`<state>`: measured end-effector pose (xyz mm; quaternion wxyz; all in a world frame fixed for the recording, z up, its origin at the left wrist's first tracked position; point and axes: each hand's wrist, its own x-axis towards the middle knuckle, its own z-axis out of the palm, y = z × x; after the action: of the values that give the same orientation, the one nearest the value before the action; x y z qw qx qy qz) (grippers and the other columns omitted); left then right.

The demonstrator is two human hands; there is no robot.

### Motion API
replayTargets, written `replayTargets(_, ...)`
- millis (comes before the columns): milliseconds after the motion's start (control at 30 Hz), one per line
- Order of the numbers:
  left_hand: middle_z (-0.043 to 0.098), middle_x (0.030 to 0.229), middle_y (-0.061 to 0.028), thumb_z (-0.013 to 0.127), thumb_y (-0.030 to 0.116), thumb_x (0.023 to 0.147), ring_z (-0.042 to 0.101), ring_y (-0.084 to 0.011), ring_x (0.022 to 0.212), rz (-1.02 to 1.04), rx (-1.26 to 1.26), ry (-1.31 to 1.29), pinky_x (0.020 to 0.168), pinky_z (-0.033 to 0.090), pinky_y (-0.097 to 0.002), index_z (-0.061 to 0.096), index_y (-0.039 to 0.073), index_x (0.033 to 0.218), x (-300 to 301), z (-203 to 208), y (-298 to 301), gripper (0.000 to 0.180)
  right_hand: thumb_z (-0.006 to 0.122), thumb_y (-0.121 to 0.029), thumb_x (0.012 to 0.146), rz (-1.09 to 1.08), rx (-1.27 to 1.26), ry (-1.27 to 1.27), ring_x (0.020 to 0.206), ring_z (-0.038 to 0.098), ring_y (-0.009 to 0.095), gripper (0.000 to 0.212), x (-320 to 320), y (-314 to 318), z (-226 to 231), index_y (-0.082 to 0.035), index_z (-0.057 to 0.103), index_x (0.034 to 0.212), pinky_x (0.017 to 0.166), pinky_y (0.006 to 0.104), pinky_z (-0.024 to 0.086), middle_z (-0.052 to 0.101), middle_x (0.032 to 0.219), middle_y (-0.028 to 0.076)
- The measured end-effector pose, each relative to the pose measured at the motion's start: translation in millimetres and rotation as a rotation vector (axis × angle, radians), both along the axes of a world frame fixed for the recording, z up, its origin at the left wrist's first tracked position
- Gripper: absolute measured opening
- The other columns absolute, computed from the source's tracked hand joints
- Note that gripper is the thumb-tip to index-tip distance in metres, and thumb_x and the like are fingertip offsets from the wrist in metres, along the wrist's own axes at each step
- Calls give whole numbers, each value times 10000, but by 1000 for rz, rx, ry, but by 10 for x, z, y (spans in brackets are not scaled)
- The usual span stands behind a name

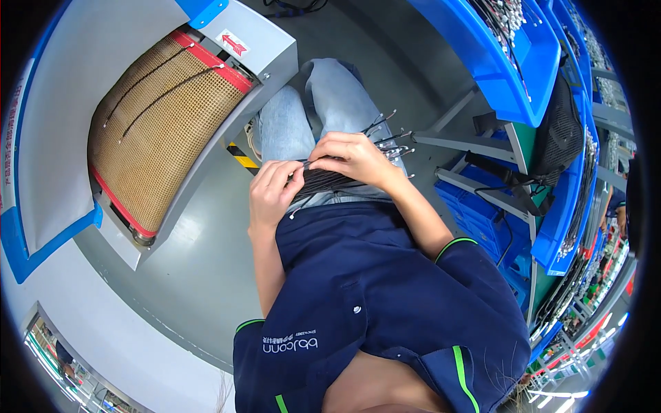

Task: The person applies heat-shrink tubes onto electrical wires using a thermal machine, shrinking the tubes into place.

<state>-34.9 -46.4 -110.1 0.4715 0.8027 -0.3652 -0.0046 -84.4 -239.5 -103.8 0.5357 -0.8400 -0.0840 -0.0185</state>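
Note:
On my lap lies a bundle of thin black cables (329, 183), with small white and metallic connector ends spread out at the right. My left hand (270, 193) is at the bundle's left end, thumb and fingers pinched on a black cable. Close beside it, my right hand (350, 157) reaches over the bundle, its fingertips closed on the same stretch of cable. The fingertips of the two hands almost meet. My fingers cover most of the held piece, so its exact shape is hard to make out.
To the left, a conveyor with a brown mesh belt (165, 113) carries two black cables (169, 96). Blue bins (513, 76) with cables line the right side, above a metal frame (475, 144). A black mesh bag (561, 127) hangs there. Yellow-black tape (242, 158) marks the floor.

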Motion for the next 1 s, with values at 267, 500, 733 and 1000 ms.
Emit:
replayTargets(267,628,739,-56,714,-5,667,616,-213,688,41,-6,-58,602,488,-316,624,39,797,4,-15,-61,164,722,-88,760,-16,28,-29,723,622,211,132,-7,-67,-8,-12,666,852,622,299,498,628,813,81)
replayTargets(500,632,753,-58,706,1,715,614,-219,734,164,112,-1,634,485,-297,640,41,804,65,-14,82,117,680,-114,790,19,-217,40,750,614,239,119,-56,-492,63,-42,650,879,664,328,489,621,798,81)
replayTargets(733,633,781,-81,692,-43,724,589,-194,725,304,145,95,633,474,-285,634,5,829,102,-51,440,129,693,-65,765,-78,-285,130,775,616,231,133,-237,-1072,180,-40,654,890,677,321,492,635,803,71)
replayTargets(1000,625,775,-65,678,-44,743,558,-167,698,346,137,129,625,459,-274,625,0,836,61,23,401,116,708,-32,748,-145,-274,-21,764,627,200,131,-306,-1196,282,-31,664,872,636,297,502,646,820,59)
